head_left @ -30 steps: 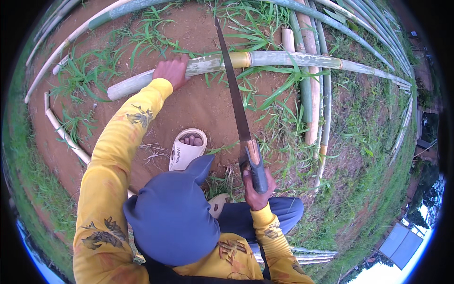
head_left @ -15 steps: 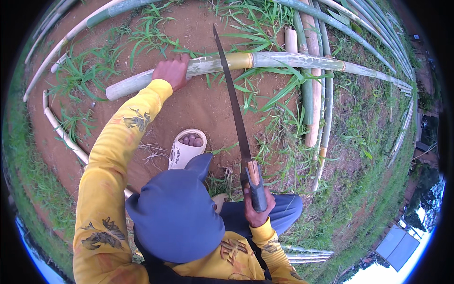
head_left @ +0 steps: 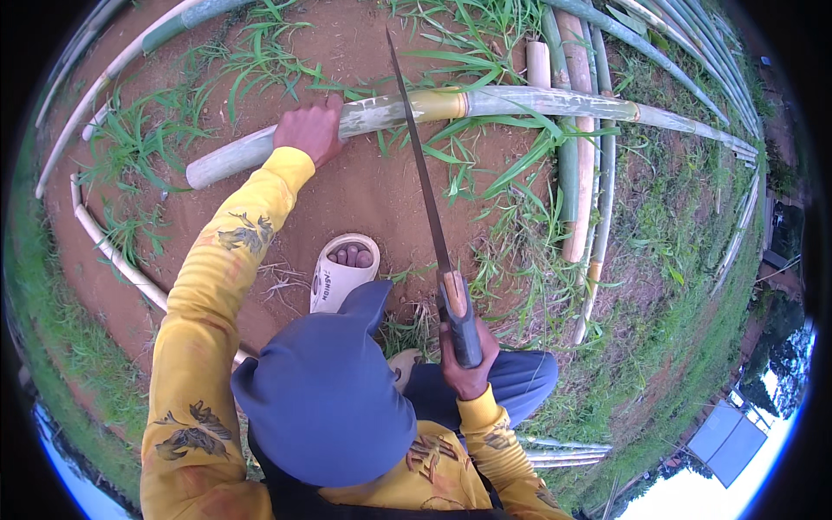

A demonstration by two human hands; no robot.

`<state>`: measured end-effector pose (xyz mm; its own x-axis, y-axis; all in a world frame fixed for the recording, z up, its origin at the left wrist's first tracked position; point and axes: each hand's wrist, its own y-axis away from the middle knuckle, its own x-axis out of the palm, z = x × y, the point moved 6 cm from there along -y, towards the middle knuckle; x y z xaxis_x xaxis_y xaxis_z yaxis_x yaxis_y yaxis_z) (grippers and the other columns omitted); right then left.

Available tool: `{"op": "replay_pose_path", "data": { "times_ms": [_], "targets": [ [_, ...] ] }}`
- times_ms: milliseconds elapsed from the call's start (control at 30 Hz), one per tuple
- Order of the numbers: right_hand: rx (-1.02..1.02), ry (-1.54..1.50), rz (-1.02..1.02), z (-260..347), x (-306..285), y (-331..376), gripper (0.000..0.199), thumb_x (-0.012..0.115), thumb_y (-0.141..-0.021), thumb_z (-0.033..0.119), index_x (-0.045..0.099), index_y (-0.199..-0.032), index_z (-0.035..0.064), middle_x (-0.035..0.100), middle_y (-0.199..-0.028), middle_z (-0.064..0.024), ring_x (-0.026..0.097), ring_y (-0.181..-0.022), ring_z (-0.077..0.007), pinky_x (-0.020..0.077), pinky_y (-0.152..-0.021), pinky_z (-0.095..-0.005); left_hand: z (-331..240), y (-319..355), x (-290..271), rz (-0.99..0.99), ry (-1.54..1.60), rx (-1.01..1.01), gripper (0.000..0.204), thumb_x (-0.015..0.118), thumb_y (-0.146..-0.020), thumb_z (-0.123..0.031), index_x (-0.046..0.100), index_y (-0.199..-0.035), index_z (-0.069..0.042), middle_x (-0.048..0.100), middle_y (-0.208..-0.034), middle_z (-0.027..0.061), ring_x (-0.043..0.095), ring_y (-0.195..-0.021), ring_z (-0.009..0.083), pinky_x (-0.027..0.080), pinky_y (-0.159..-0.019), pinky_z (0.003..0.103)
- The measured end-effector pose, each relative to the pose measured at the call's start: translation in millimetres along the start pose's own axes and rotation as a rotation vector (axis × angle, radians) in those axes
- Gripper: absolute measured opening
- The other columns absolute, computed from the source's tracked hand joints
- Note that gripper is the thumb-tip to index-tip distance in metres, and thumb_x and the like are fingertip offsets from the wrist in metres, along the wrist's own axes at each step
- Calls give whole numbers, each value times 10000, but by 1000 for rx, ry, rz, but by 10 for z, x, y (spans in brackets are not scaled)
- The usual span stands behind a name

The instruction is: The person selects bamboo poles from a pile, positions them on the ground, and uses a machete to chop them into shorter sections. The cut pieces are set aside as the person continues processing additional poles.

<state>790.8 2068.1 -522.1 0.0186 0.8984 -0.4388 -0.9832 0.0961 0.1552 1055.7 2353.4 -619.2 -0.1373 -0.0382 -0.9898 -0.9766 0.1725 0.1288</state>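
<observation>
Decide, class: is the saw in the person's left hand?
No, the right hand holds the saw by its handle, while the left hand is on the bamboo pole.

Left arm, in a long yellow cloth sleeve with dark leaf-shaped print: reached forward from the lower left, only slightly bent. Left cuff, yellow: ended at the wrist. Left hand, bare: lay with its back uppermost, fingers curled over in a firm grip, fingertips hidden. Right arm, in a matching sleeve: was held nearer the body, entering from the lower edge. Right hand, bare: was wrapped in a closed grip, thumb on its left side. Both hands: stood well apart, the left farther forward. Right leg, in dark blue cloth: was bent.
</observation>
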Motion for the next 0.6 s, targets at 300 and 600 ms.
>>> {"op": "replay_pose_path", "data": {
  "times_ms": [300,600],
  "targets": [
    [87,-25,1,11,-45,174,144,721,-857,17,671,-992,1,655,-777,-61,608,-672,-133,499,-656,-302,55,-255,-102,70,-32,33,449,760,-804,-307,587,-1128,-49,739,-987,186,742,-881,361,590,-767,486],
    [166,-102,127,-149,281,-409,181,704,-889,14,677,-1066,-11,654,-835,-33,587,-751,-103,501,-730,-276,81,-228,-86,94,-30,70,459,742,-803,-327,606,-1150,-58,742,-966,184,739,-877,378,587,-772,497]
  ]
}}
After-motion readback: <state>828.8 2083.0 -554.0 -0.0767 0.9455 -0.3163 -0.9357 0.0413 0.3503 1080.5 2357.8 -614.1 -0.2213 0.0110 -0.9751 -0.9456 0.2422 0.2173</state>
